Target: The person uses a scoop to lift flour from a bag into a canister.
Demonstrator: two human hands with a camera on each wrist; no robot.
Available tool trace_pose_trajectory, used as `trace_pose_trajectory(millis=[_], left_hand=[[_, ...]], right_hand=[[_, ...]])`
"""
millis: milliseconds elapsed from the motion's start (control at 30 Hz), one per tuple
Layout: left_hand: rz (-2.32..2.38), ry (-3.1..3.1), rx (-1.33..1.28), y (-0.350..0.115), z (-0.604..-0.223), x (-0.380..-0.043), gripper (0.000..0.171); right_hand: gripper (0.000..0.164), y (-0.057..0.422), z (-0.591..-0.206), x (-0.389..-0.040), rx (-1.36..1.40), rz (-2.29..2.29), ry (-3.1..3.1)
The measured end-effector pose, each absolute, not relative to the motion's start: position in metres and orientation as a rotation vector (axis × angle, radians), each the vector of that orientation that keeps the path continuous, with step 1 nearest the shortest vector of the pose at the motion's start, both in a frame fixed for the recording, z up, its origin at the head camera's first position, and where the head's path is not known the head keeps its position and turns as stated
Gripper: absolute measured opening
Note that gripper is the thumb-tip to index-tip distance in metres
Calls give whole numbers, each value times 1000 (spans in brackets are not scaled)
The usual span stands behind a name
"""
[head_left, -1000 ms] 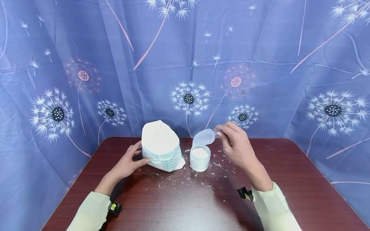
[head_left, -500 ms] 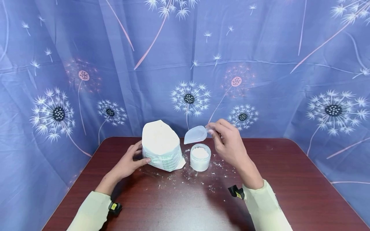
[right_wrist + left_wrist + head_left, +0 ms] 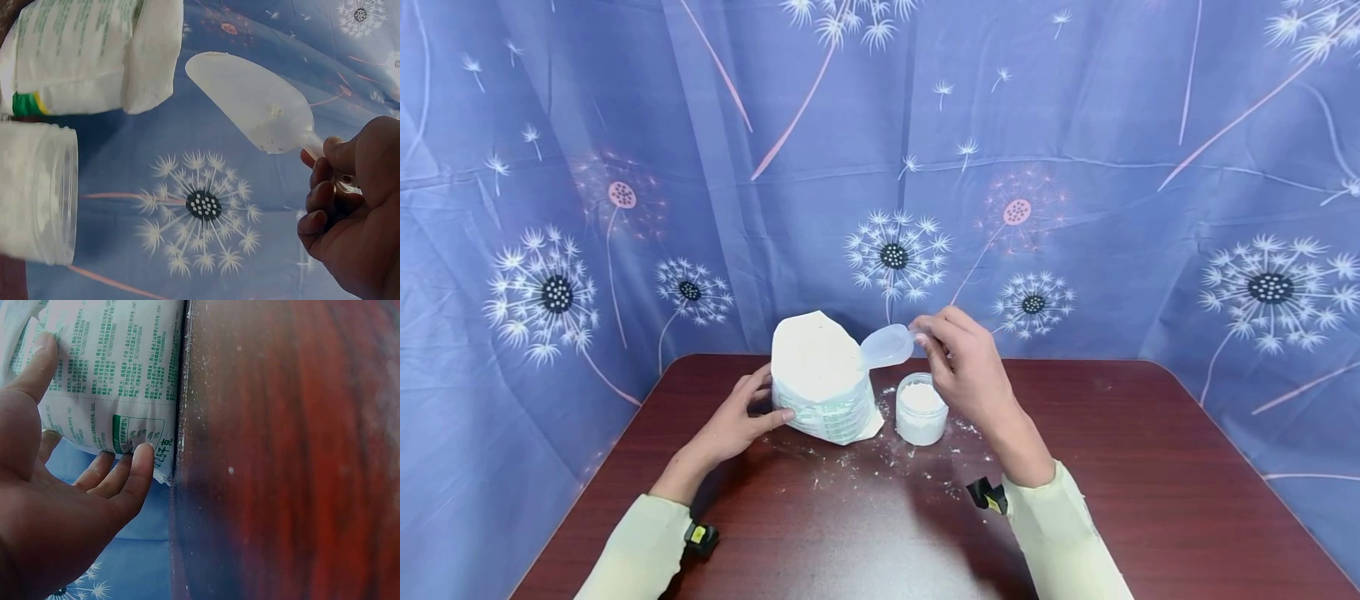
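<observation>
In the head view a white paper bag of flour [image 3: 827, 408] with green print stands at the table's middle, its open top facing me. My left hand [image 3: 730, 425] holds its left side, thumb on the front and fingers along the side; these show bent against the bag in the left wrist view. My right hand [image 3: 966, 367] grips a translucent plastic scoop [image 3: 889, 345] by its handle. The scoop's tip is at the bag's right edge in the head view. It looks nearly bare inside in the right wrist view. Below it stands a clear lidless jar [image 3: 921, 417] filled with white powder.
White powder is scattered on the dark red-brown table [image 3: 1150, 467] around the jar and bag. A blue curtain [image 3: 820, 208] with dandelion prints hangs close behind the table's back edge.
My right hand has moved left, carrying the scoop from over the jar to the bag's right edge. The scoop has tipped up from the jar's mouth. My left hand stays on the bag.
</observation>
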State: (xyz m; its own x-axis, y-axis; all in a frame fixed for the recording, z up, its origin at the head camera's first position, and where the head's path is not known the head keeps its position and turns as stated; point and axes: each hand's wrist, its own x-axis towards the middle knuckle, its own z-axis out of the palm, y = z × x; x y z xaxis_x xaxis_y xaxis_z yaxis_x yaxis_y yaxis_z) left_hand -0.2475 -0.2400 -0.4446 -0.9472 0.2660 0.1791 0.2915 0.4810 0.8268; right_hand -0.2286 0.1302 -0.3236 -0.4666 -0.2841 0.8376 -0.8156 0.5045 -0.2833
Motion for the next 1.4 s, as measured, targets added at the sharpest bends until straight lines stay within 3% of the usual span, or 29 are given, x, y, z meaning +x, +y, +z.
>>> trace_pose_trajectory(millis=[800, 1400], left_hand=[[-1471, -2685, -508, -241, -447, -249, 88], [-1486, -2691, -497, -241, -446, -249, 90]], right_hand=[[7, 92, -328, -236, 867, 719, -1978], [17, 69, -325, -222, 797, 448, -2005]])
